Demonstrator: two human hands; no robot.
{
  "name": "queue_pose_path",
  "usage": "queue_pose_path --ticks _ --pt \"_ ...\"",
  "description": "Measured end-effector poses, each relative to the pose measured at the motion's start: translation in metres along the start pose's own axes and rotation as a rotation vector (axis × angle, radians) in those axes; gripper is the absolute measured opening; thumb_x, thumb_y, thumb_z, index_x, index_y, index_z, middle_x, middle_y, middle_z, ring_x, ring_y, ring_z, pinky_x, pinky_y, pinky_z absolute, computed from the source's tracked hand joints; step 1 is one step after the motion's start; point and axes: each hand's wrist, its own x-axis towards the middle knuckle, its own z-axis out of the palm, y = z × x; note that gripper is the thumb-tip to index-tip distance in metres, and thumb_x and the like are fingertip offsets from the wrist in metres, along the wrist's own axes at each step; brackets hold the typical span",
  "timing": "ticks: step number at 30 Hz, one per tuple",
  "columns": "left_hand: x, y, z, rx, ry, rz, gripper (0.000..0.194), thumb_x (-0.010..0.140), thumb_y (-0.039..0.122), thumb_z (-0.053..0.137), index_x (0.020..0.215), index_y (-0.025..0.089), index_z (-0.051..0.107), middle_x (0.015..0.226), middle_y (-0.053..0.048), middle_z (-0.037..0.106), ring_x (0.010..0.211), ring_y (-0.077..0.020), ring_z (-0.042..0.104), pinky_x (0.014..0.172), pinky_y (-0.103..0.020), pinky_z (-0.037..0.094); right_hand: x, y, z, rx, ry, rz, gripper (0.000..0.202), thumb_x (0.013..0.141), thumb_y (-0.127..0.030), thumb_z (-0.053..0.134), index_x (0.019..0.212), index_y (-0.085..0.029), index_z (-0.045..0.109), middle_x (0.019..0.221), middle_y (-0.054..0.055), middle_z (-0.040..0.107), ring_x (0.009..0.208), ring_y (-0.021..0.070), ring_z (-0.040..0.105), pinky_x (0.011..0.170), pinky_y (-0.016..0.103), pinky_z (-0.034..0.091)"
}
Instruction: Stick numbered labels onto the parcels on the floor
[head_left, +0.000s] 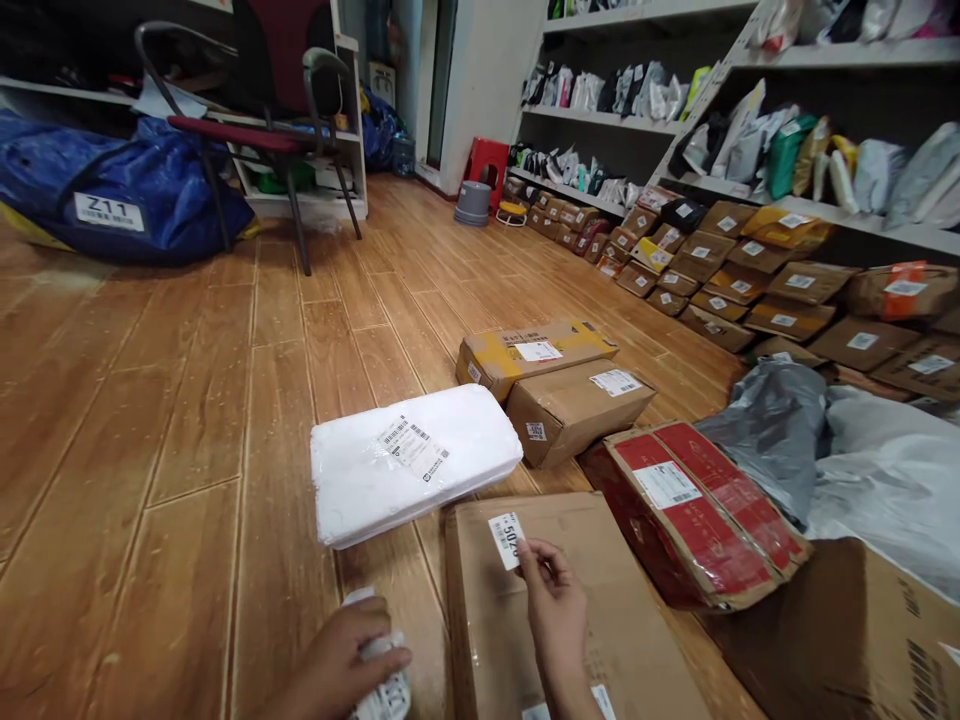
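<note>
My right hand (pixel 553 600) pinches a small white barcode label (pixel 502 540) printed with a number beginning 502. The label is over the top of a large brown cardboard box (pixel 480 620); whether it touches the cardboard I cannot tell. Lower left, my left hand (pixel 349 640) is wrapped round a white object with black print (pixel 386 695), partly hidden by the fingers, so its kind is unclear. Just beyond both hands lies a white foam parcel (pixel 352 480) with a shipping label stuck on top.
Two brown boxes (pixel 577 410) sit behind the foam parcel, one with yellow tape. To the right are a red box (pixel 697 510), a grey bag (pixel 772 420) and another carton (pixel 862 630). Shelves (pixel 615 120) of parcels line the right wall. A chair (pixel 262 140) and blue sack (pixel 180 200) stand back left.
</note>
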Motion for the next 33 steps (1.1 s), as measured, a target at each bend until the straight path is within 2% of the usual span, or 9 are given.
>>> queue_pose_path --ticks 4,6,10,15,17,22,28,31,33 --pt "-0.005 -0.010 -0.041 -0.027 0.532 -0.004 0.040 0.070 0.060 0.058 0.061 0.021 0.057 0.074 -0.002 0.058 0.076 -0.0201 0.057 0.074 -0.030 0.042 0.027 -0.014 0.012 0.085 -0.109 -0.071 0.048 0.058 -0.060 0.075 0.074 -0.016 0.063 0.071 0.005 0.066 0.067 0.0169 0.058 0.064 0.030 0.049" --pt "-0.004 -0.005 -0.051 -0.031 0.644 -0.063 0.038 0.067 0.059 0.064 0.078 0.023 0.062 0.077 0.000 0.062 0.074 -0.0190 0.058 0.071 -0.028 0.042 0.047 -0.028 0.017 0.147 -0.079 -0.080 0.050 0.054 -0.059 0.078 0.074 -0.016 0.063 0.071 0.003 0.065 0.068 0.0159 0.056 0.067 0.029 0.048" --pt "-0.002 0.011 -0.045 -0.227 0.444 -0.094 0.047 0.069 0.065 0.057 0.075 0.019 0.064 0.069 0.000 0.058 0.067 -0.0173 0.053 0.063 -0.026 0.040 0.059 -0.060 0.024 0.170 -0.206 -0.128 0.045 0.054 -0.053 0.081 0.076 -0.017 0.064 0.073 0.001 0.063 0.070 0.0144 0.054 0.069 0.028 0.045" --pt "0.004 0.019 -0.024 -0.233 0.268 -0.133 0.056 0.065 0.062 0.057 0.094 0.016 0.068 0.055 0.006 0.036 0.056 -0.0145 0.042 0.057 -0.026 0.034 0.018 -0.062 0.041 0.135 -0.494 -0.076 0.037 0.065 -0.050 0.076 0.079 -0.017 0.067 0.069 0.001 0.062 0.065 0.0131 0.053 0.064 0.027 0.043" --pt "0.006 0.010 -0.023 -0.104 0.315 -0.143 0.057 0.068 0.060 0.053 0.102 0.017 0.066 0.052 0.007 0.034 0.053 -0.0154 0.043 0.056 -0.026 0.034 0.015 -0.048 0.046 0.155 -0.429 -0.042 0.038 0.066 -0.051 0.075 0.078 -0.017 0.065 0.070 0.001 0.061 0.066 0.0128 0.052 0.065 0.026 0.043" --pt "0.010 -0.024 -0.037 0.379 0.564 -0.121 0.054 0.083 0.050 0.047 0.127 0.019 0.055 0.072 0.001 0.063 0.063 -0.0187 0.063 0.061 -0.027 0.041 0.064 -0.011 0.036 0.232 -0.121 0.059 0.049 0.056 -0.051 0.077 0.086 -0.020 0.055 0.083 0.000 0.060 0.076 0.0151 0.056 0.070 0.028 0.046" --pt "0.021 -0.019 -0.049 0.946 0.424 -0.261 0.048 0.098 0.035 0.029 0.145 0.030 0.033 0.078 -0.006 0.074 0.072 -0.0264 0.070 0.059 -0.032 0.042 0.132 -0.007 0.023 0.104 -0.050 -0.143 0.067 0.051 -0.042 0.077 0.108 -0.024 0.046 0.101 0.004 0.055 0.095 0.0200 0.056 0.089 0.039 0.046" --pt "0.022 -0.008 -0.052 0.952 0.360 -0.304 0.048 0.099 0.034 0.025 0.146 0.029 0.029 0.086 -0.009 0.075 0.078 -0.0299 0.070 0.064 -0.036 0.046 0.137 -0.022 0.033 -0.009 -0.018 -0.257 0.062 0.053 -0.046 0.073 0.105 -0.021 0.051 0.109 0.009 0.052 0.103 0.0244 0.054 0.090 0.043 0.046" --pt "0.018 -0.004 -0.053 0.792 0.328 -0.304 0.050 0.098 0.035 0.026 0.147 0.027 0.027 0.088 -0.009 0.075 0.080 -0.0301 0.070 0.067 -0.037 0.046 0.117 -0.034 0.045 -0.035 -0.047 -0.347 0.048 0.062 -0.049 0.068 0.099 -0.019 0.058 0.106 0.010 0.055 0.098 0.0238 0.055 0.086 0.041 0.047"
